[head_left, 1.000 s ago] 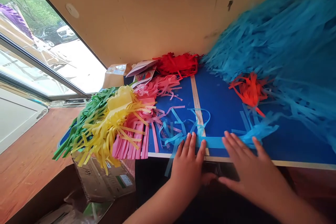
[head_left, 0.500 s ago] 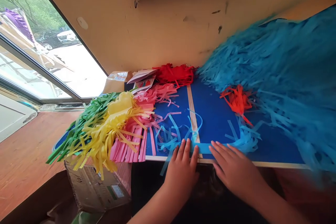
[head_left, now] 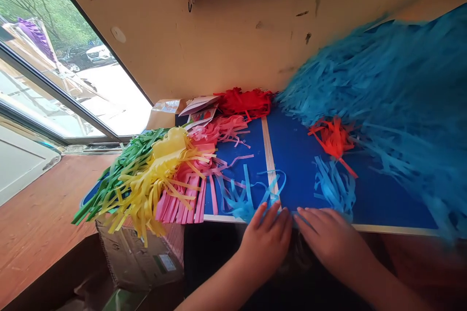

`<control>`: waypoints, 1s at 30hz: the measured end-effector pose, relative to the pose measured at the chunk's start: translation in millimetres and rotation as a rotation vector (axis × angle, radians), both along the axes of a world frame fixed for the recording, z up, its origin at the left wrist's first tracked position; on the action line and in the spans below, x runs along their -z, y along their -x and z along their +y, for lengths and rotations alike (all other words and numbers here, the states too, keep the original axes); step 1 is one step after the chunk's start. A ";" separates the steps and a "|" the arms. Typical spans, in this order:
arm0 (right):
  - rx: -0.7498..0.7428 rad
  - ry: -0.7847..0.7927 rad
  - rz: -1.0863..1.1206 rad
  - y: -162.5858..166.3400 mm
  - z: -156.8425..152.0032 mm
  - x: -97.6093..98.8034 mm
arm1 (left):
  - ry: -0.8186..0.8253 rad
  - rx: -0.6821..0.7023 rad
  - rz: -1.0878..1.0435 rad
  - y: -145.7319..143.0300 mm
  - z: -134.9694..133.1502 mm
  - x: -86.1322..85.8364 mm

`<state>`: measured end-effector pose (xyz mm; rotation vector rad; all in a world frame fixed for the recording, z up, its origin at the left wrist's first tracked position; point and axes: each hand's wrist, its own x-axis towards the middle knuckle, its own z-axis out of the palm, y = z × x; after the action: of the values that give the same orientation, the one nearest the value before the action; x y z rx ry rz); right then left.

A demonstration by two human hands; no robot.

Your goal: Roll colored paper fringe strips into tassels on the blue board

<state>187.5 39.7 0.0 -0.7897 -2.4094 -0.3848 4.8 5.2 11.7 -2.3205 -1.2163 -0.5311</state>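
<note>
A light blue fringed paper strip (head_left: 335, 187) lies along the near edge of a dark blue table (head_left: 302, 155), its cut fringes fanning up on both sides of my hands. My left hand (head_left: 268, 243) rests on the strip's left part with fingers stretched out. My right hand (head_left: 328, 238) lies flat beside it, fingertips on the strip's middle. The two hands almost touch at the table edge. The strip's uncut band is mostly hidden under my fingers.
Green (head_left: 120, 175), yellow (head_left: 160, 170) and pink fringes (head_left: 193, 189) hang over the table's left edge above a cardboard box (head_left: 134, 257). A red pile (head_left: 246, 102) sits at the back, an orange scrap (head_left: 333, 138) mid-right. A big blue fringe heap (head_left: 394, 97) fills the right. A window (head_left: 54, 82) is left.
My hands have slid together from apart and drawn back to the table edge. The blue strip has bunched up, so its fringes now stand in two tufts.
</note>
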 end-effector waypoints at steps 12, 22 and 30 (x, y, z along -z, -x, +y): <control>0.062 0.304 0.166 -6.4 6.8 -14.7 | 0.061 -0.015 -0.166 6.4 13.3 1.3; 0.143 0.188 0.042 -1.8 9.3 -20.3 | -0.038 -0.112 -0.118 -18.0 12.2 -19.7; 0.115 0.234 0.004 -9.8 16.8 -21.8 | 0.325 -0.062 -0.005 -11.7 22.6 -26.8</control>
<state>197.2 56.5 21.8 -1.0339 -2.4406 -0.1455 16.5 27.8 38.4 -2.5348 -1.4638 -0.3369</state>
